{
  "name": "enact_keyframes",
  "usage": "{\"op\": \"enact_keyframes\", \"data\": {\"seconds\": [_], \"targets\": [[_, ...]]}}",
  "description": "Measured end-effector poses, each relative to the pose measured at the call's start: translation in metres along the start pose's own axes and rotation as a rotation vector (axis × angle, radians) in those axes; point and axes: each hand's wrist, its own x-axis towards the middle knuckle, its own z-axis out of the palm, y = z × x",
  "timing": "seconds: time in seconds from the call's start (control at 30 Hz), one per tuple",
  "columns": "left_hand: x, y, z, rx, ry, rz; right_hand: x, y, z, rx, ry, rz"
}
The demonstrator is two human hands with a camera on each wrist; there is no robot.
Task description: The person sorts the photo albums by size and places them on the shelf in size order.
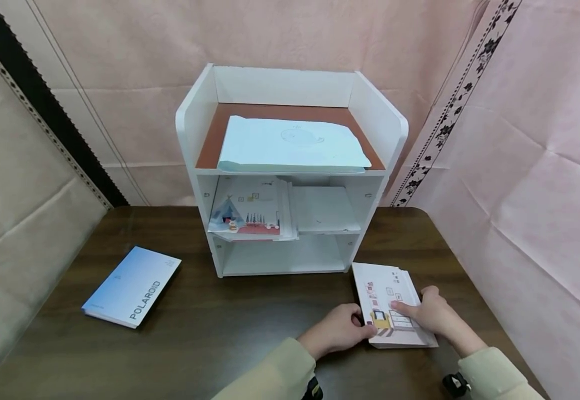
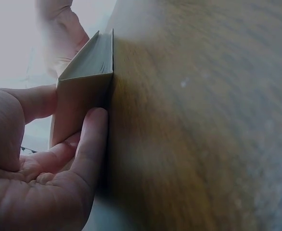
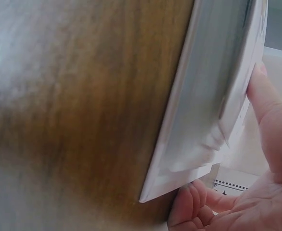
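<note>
White book (image 1: 376,289) toward the desk (image 1: 185,355)'s right edge: left hand (image 1: 337,333) pinches its spine, right hand (image 1: 432,315) seemingly its opposite side; likely light, stiff-covered, surest held by the spine.

"POLAROID" (image 1: 145,300) on the blue book (image 1: 131,284); pink characters (image 1: 371,293) on the white book (image 1: 384,303) too small to read

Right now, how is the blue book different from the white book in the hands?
The blue book has the word POLAROID; the white book has a small coloured picture. The blue book lies untouched; the left hand and right hand hold the white book. The blue book is on the left of the table, the white book on the right. Both have covers facing up.
</note>
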Motion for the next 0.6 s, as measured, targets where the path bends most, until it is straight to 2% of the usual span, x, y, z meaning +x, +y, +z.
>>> {"op": "enact_keyframes", "data": {"seconds": [0.17,0.37,0.5,0.6], "targets": [[0.0,0.0,0.001,0.022,-0.009,-0.004,0.001,0.002,-0.001,0.035,-0.009,0.007],[-0.007,-0.001,0.002,-0.035,-0.022,0.03,-0.008,0.007,-0.003,0.08,-0.01,0.006],[-0.012,-0.004,0.002,-0.068,-0.012,0.037,-0.016,0.009,-0.003,0.204,-0.026,0.018],[-0.016,-0.005,0.001,-0.086,-0.023,0.017,-0.021,0.01,0.001,0.36,-0.035,0.04]]}}
